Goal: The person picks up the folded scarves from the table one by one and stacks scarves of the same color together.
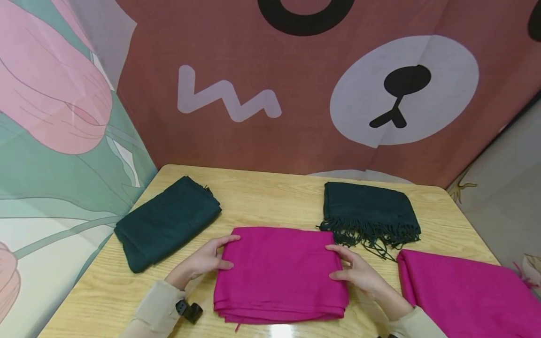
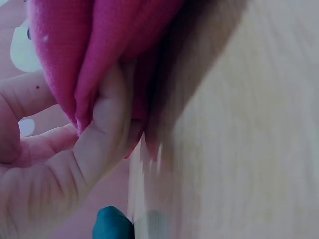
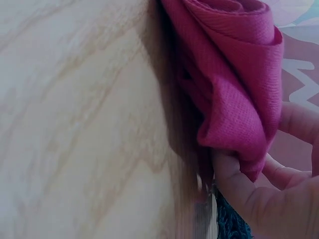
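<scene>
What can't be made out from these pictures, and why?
Head view: rest of the right pink cloth, cut off by bottom and right edges.
Head view: the underside of the middle pink cloth, hidden by its upper layers.
Right wrist view: most of the fringed green cloth, cut off at bottom.
Left wrist view: part of the left hand, beyond the left edge.

The person wears a pale cream top, its left sleeve plain, softly creased and ending near the wrist, its matching right sleeve cut off by the bottom edge. By the left cuff is a small black camera with a blocky, two-part shape; by the right, only a black sliver shows.
</scene>
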Demonstrator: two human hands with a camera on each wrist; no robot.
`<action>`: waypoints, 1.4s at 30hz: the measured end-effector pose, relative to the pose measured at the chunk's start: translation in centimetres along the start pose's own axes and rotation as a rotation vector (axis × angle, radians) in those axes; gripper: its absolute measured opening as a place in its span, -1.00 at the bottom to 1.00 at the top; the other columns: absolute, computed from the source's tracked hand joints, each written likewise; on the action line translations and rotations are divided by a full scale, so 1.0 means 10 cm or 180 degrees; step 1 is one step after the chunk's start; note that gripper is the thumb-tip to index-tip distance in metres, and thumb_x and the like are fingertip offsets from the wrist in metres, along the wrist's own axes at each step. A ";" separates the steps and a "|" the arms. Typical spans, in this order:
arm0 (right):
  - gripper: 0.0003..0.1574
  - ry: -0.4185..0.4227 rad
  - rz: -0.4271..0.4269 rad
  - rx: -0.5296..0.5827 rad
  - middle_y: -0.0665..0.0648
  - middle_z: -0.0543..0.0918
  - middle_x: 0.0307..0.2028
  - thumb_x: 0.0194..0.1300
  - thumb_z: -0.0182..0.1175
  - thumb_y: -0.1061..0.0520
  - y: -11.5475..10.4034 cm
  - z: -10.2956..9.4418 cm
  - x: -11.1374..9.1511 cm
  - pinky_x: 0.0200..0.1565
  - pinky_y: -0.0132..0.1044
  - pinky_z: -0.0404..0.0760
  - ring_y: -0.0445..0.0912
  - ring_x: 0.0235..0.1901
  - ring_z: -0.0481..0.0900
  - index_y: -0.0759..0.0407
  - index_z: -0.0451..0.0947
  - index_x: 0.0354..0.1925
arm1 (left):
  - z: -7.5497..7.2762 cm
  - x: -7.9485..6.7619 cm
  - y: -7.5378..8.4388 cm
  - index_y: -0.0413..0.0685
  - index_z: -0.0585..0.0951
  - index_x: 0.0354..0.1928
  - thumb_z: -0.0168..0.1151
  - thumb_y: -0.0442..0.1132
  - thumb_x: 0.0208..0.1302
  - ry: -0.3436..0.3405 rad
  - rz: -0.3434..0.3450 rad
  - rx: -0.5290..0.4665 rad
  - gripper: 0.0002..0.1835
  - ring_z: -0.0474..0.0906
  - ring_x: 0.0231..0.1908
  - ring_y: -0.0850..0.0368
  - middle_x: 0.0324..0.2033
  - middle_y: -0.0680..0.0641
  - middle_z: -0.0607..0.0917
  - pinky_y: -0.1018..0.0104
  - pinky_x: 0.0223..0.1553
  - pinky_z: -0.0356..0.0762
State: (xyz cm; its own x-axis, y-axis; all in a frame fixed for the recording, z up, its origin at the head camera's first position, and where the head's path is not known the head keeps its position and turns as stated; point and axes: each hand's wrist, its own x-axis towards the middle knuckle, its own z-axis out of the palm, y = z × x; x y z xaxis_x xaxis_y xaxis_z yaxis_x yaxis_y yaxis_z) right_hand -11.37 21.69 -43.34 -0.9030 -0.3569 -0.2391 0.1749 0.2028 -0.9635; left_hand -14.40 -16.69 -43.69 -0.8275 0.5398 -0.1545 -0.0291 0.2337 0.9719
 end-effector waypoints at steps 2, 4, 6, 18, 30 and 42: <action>-0.13 0.0008 -0.0007 -0.0032 0.49 0.05 0.24 0.00 0.25 0.36 0.00 0.00 -0.01 -0.11 -0.12 0.50 0.22 0.10 0.27 0.38 0.13 0.27 | 0.01 0.00 -0.01 -0.36 0.18 0.28 0.21 -0.56 0.02 0.0001 -0.0004 0.0000 -0.27 0.47 -0.27 0.12 0.22 -0.41 0.13 0.44 -0.36 0.44; -0.14 -0.0017 0.0001 -0.0006 0.48 -0.02 0.27 0.00 0.24 0.37 0.00 0.00 -0.02 -0.11 -0.12 0.50 0.23 0.11 0.26 0.38 0.13 0.27 | 0.02 -0.01 -0.01 -0.36 0.19 0.28 0.21 -0.56 0.01 0.0004 -0.0005 0.0007 -0.27 0.47 -0.35 0.15 0.22 -0.41 0.12 0.46 -0.39 0.43; -0.14 -0.0055 0.0000 0.0030 0.48 -0.03 0.27 0.01 0.24 0.38 0.00 -0.01 -0.02 -0.11 -0.12 0.50 0.22 0.10 0.28 0.37 0.13 0.27 | 0.02 -0.01 0.00 -0.35 0.19 0.28 0.21 -0.56 0.01 0.0010 -0.0018 0.0028 -0.27 0.40 -0.55 0.21 0.20 -0.40 0.14 0.49 -0.50 0.36; -0.12 -0.0271 0.0033 0.0213 0.55 0.04 0.21 0.06 0.21 0.38 0.00 -0.03 -0.07 -0.15 -0.09 0.53 0.11 -0.02 0.44 0.38 0.05 0.29 | 0.03 -0.03 0.02 -0.37 0.14 0.29 0.20 -0.55 0.04 -0.0142 -0.0026 -0.0099 -0.26 0.48 -0.16 0.04 0.18 -0.40 0.20 0.38 -0.26 0.49; -0.28 -0.0351 0.0031 0.0048 0.40 0.36 -0.01 0.19 0.13 0.30 0.00 -0.23 -0.17 -0.33 -0.08 0.60 -0.01 -0.28 0.57 0.49 0.08 0.24 | 0.02 -0.07 0.12 -0.35 0.25 0.24 0.11 -0.30 0.26 0.0285 -0.0166 0.0240 -0.46 0.50 -0.39 0.04 0.00 -0.35 0.32 0.21 -0.43 0.54; -0.47 -0.0233 0.0051 0.0144 0.18 0.52 -0.19 0.25 0.10 0.26 -0.03 -0.39 -0.29 -0.29 -0.04 0.59 -0.01 -0.25 0.59 0.52 0.24 0.12 | 0.03 -0.10 0.28 -0.37 0.43 0.04 0.12 -0.30 0.24 0.0479 -0.0055 0.0426 -0.63 0.35 -0.61 0.13 -0.42 -0.11 0.44 0.31 -0.62 0.46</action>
State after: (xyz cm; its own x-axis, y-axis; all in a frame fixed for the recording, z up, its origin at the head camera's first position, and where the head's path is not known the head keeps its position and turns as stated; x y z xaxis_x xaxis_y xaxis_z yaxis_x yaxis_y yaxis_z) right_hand -10.29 26.20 -41.83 -0.8692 -0.4199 -0.2612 0.2081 0.1684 -0.9635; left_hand -13.56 -16.34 -40.85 -0.9023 0.4100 -0.1330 0.0225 0.3528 0.9354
